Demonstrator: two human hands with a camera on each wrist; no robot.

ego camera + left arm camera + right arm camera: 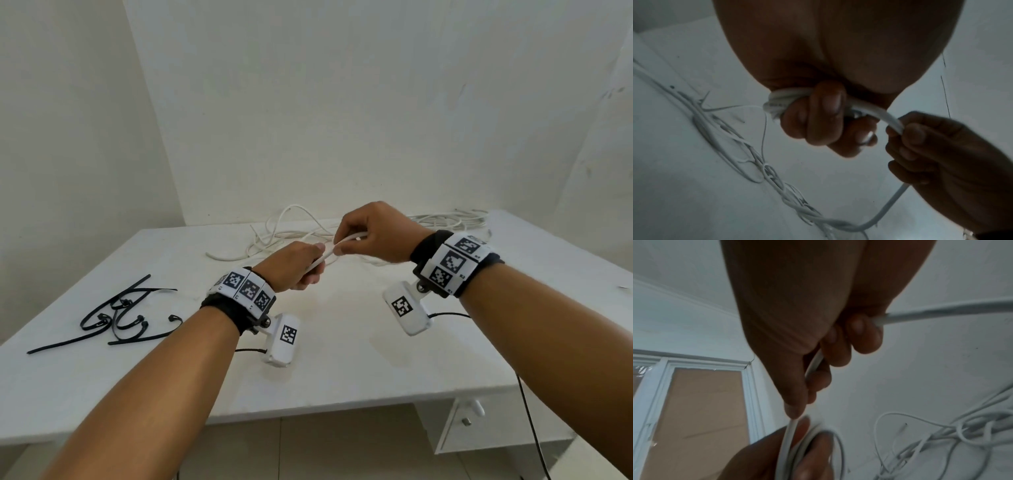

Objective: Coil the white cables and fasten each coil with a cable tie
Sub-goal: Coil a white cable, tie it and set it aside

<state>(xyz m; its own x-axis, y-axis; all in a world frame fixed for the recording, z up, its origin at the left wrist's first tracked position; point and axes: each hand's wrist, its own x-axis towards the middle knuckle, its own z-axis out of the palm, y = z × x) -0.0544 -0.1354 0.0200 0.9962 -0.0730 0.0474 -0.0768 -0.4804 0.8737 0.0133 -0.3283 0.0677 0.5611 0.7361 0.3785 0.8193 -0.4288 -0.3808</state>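
Note:
My left hand [303,270] grips a small coil of white cable [781,101], its fingers [824,113] curled round the loops. Just to its right, my right hand [346,241] pinches the same cable [323,258] a short way from the coil. In the right wrist view the cable [815,363] runs through my right hand [840,344] and leaves toward the right. The free length [885,209] drops to a loose white cable heap [291,233] on the table behind my hands. Several black cable ties [116,315] lie at the table's left.
A second bunch of white cable [445,221] lies at the back right of the white table [342,370], close to the wall. A drawer unit [469,418] sits under the table's right front edge. Thin black camera leads [531,428] hang from my wrists.

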